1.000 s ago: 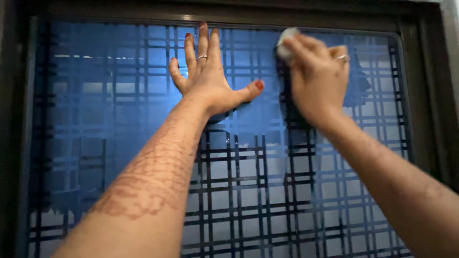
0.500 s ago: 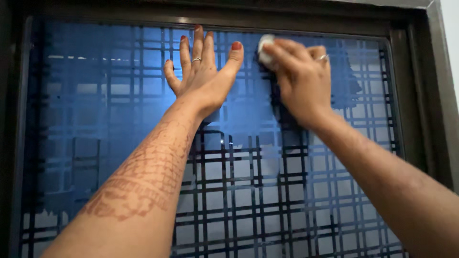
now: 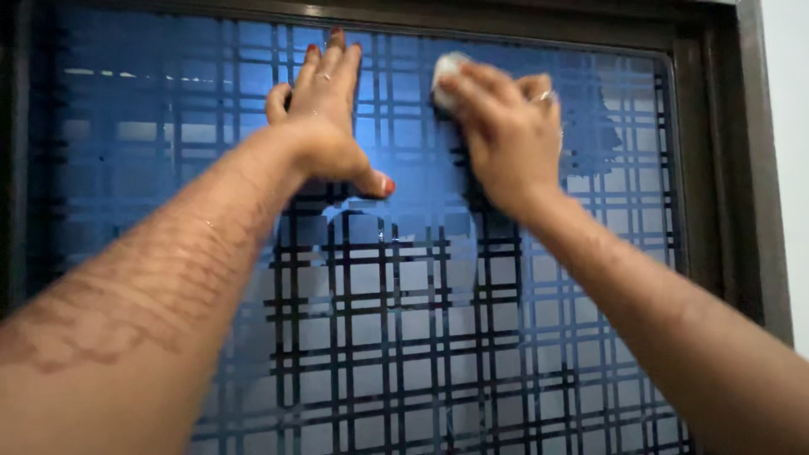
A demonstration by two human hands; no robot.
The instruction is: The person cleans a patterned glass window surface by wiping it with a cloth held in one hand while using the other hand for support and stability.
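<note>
Upper centre, the right hand (image 3: 506, 139) has slid its small white pad (image 3: 447, 72) leftward across the blue-filmed glass pane (image 3: 152, 168), fingers apparently closed on it; the left hand (image 3: 324, 118), flat and open, has dropped its thumb.

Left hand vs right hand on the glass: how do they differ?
The left hand lies flat on the window pane, fingers extended, holding nothing; the right hand is curled, pressing a small white pad to the glass. The left hand's thumb points down; the right hand's is hidden. Both wear a ring and sit near the top.
</note>
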